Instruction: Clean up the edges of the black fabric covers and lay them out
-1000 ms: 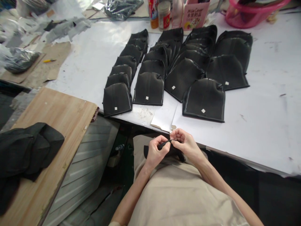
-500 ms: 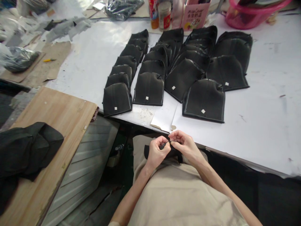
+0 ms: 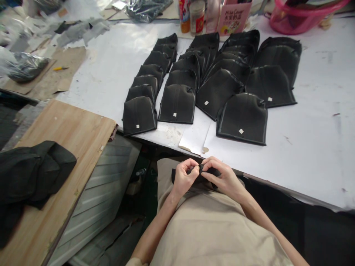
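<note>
Close to my lap, my left hand (image 3: 188, 177) pinches a small black piece of soft material (image 3: 197, 181) between thumb and fingertips. At the same edge of that piece my right hand (image 3: 222, 177) has its thumb and forefinger curled around it, the tips close to the left ones. Most of the piece is hidden behind both hands, so its full shape cannot be made out. Ahead on the white table lie overlapping rows of black pouch-like pieces (image 3: 242, 118), rounded at the top, the front ones bearing small white square tags.
A wooden board (image 3: 91, 129) at the left carries a dark cloth (image 3: 36, 173). Along the table's back stand a glass jar (image 3: 197, 16), a pink carton (image 3: 234, 17) and a pink basin (image 3: 299, 18). A yellow pen-like tool (image 3: 59, 68) lies on brown cardboard.
My right thumb and forefinger have parted slightly and shifted on the black piece's edge. The left hand keeps its pinch. The whole view has shifted a little.
</note>
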`<action>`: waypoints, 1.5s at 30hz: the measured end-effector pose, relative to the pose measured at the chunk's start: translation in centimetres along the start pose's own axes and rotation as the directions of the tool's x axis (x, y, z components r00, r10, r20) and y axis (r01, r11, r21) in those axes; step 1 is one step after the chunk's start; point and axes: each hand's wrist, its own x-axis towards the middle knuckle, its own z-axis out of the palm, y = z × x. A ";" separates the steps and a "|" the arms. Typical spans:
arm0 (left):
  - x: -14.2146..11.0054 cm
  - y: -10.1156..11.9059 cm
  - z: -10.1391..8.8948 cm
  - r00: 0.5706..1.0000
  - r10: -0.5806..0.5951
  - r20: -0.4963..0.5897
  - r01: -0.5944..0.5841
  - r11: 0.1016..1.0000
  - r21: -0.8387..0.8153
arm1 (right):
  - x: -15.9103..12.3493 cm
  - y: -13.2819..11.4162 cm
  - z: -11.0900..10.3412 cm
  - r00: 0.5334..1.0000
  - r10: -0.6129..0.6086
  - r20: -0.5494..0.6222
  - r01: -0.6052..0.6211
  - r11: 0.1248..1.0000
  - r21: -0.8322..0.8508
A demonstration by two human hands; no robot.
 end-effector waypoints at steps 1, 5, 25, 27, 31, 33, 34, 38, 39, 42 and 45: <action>0.1 -0.1 -0.1 1.000 0.012 0.004 -0.012 1.000 -0.005 | 0.1 0.0 0.1 1.000 -0.006 -0.007 0.006 1.000 0.011; 0.1 -0.4 -0.4 0.999 0.030 0.035 -0.029 0.999 -0.041 | 0.2 0.2 0.2 1.000 -0.014 -0.026 0.015 0.999 0.035; -0.1 -0.5 -1.2 0.972 0.026 0.235 -0.011 0.998 -0.065 | 0.1 -0.1 1.1 0.985 -0.028 -0.171 0.016 0.998 -0.069; -0.1 -0.5 -1.3 0.972 0.034 0.232 -0.016 0.997 -0.078 | 0.1 -0.1 0.9 0.989 -0.007 -0.150 -0.001 0.999 -0.052; 0.0 -0.4 -1.5 0.972 0.048 0.230 -0.028 0.995 -0.091 | 0.3 -0.1 0.4 0.993 0.036 -0.115 -0.038 0.999 -0.015; 0.0 -0.3 -1.5 0.973 0.030 0.227 -0.006 0.995 -0.104 | 0.4 -0.2 0.3 0.992 0.052 -0.115 -0.055 0.998 -0.015; 0.1 -0.4 -1.4 0.976 0.015 0.219 0.010 0.994 -0.111 | 0.4 -0.2 0.3 0.991 0.059 -0.118 -0.062 0.998 -0.020; 0.2 -0.4 -1.3 0.982 -0.049 0.182 0.075 0.987 -0.141 | 0.4 -0.1 0.3 0.992 0.046 -0.119 -0.052 0.997 -0.050; 0.2 -0.4 -1.2 0.982 -0.055 0.179 0.080 0.987 -0.139 | 0.4 -0.1 0.3 0.994 0.045 -0.101 -0.051 0.997 -0.057; 0.2 -0.5 -1.0 0.986 -0.031 0.166 0.047 0.995 -0.092 | 0.5 0.2 0.1 0.996 0.088 -0.007 -0.089 0.993 -0.074; 0.2 -0.7 -0.8 0.989 -0.007 0.148 0.017 0.998 -0.065 | 0.7 0.1 -0.2 0.989 0.130 0.068 -0.124 0.989 -0.079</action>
